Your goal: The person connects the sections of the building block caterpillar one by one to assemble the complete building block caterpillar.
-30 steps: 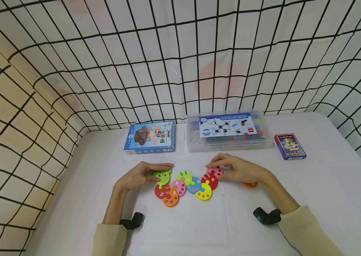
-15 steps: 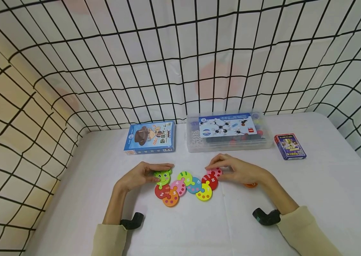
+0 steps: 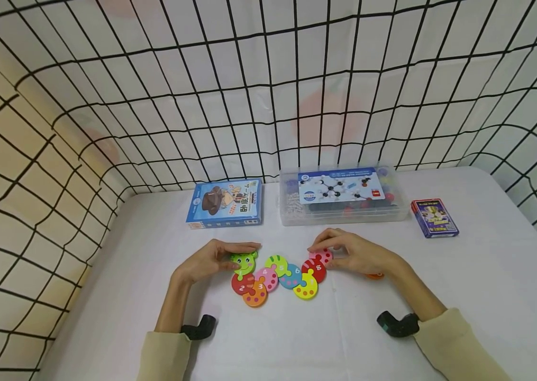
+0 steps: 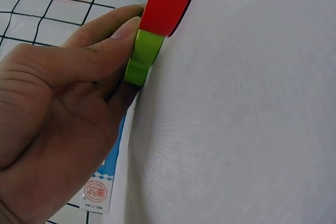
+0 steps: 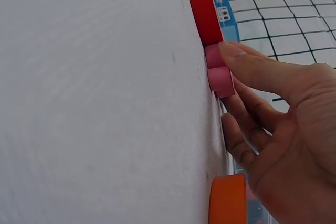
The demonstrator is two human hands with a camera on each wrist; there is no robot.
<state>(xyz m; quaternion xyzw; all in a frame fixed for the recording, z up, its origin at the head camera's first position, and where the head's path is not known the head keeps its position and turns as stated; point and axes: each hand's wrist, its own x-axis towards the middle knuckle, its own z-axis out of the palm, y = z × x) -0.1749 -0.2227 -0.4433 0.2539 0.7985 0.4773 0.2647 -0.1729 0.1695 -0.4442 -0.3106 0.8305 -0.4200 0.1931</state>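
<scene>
A wavy row of round caterpillar puzzle pieces lies joined on the white table. At its left end is the green smiling head piece (image 3: 245, 263), pinched between thumb and fingers of my left hand (image 3: 203, 264). Red (image 3: 239, 286), orange, pink, green, blue (image 3: 290, 278) and yellow (image 3: 305, 290) numbered pieces follow, then the red piece marked 8 (image 3: 313, 271). My right hand (image 3: 358, 253) holds the pink end piece (image 5: 220, 80), thumb on its near side, fingers behind. A separate orange piece (image 5: 227, 200) lies partly hidden beyond the right wrist.
Behind the puzzle stand a blue game box (image 3: 225, 203), a clear plastic case (image 3: 289, 214) with a molecule label, and a small purple card box (image 3: 435, 218). Black wire mesh (image 3: 268, 84) encloses the back and sides. A dark wrist camera mount (image 3: 398, 324) sits at each cuff.
The head view has shifted very slightly. Both hands keep their hold on the two end pieces, and the puzzle shows no clear movement.
</scene>
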